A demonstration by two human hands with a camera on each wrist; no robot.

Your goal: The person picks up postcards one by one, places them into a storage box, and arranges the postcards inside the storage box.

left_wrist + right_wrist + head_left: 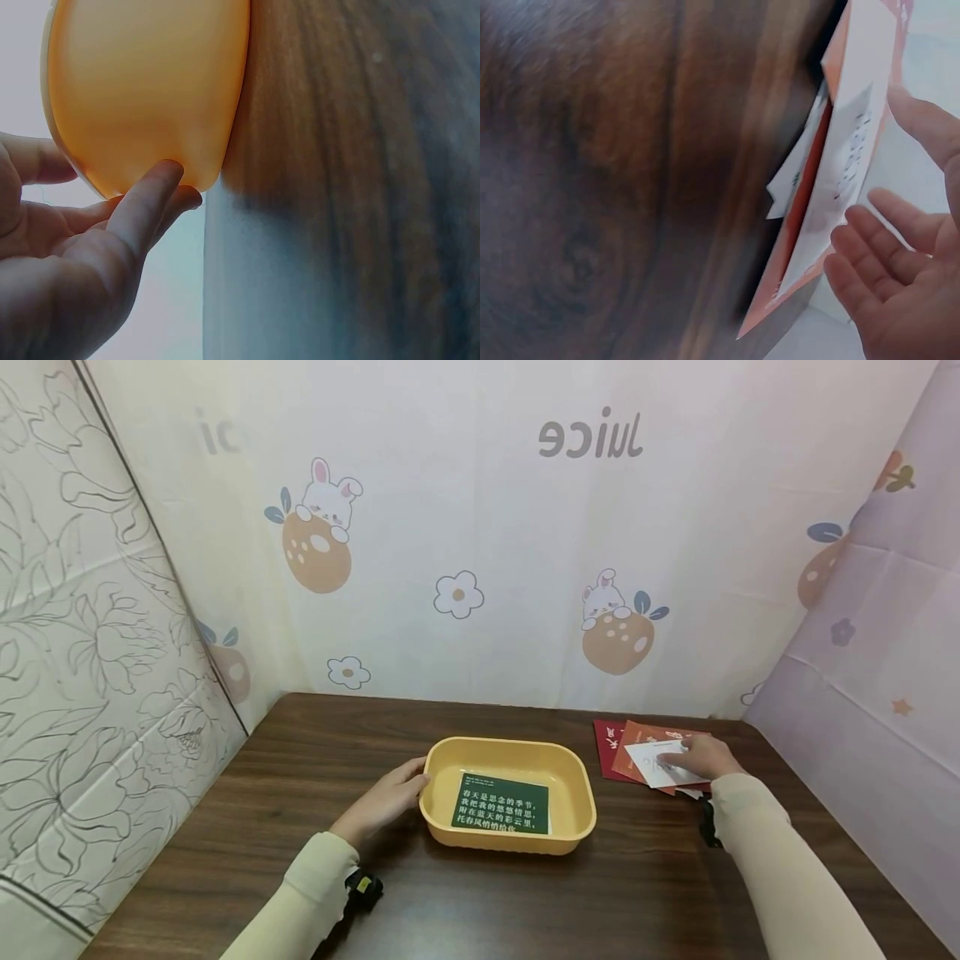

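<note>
A yellow plastic basin (pixel 510 842) stands on the table, with a dark green card (pixel 501 804) printed in white characters lying inside. My left hand (pixel 390 797) holds the basin's left end; in the left wrist view, the thumb and fingers lie on either side of the basin's edge (pixel 150 90). Over at the right, my right hand (pixel 708 757) is over a white card (pixel 651 762) on top of a loose pile. In the right wrist view, its thumb and fingers are spread apart beside the white card (pixel 847 150). Red (pixel 607 750) and orange cards (pixel 636 732) show beneath.
The brown wooden table (pixel 330 735) meets a printed curtain (pixel 465 527) at the back. Patterned cloth also hangs along the left (pixel 82 635) and right sides (pixel 885 677). Each wrist wears a black device, seen at the left wrist (pixel 363 888).
</note>
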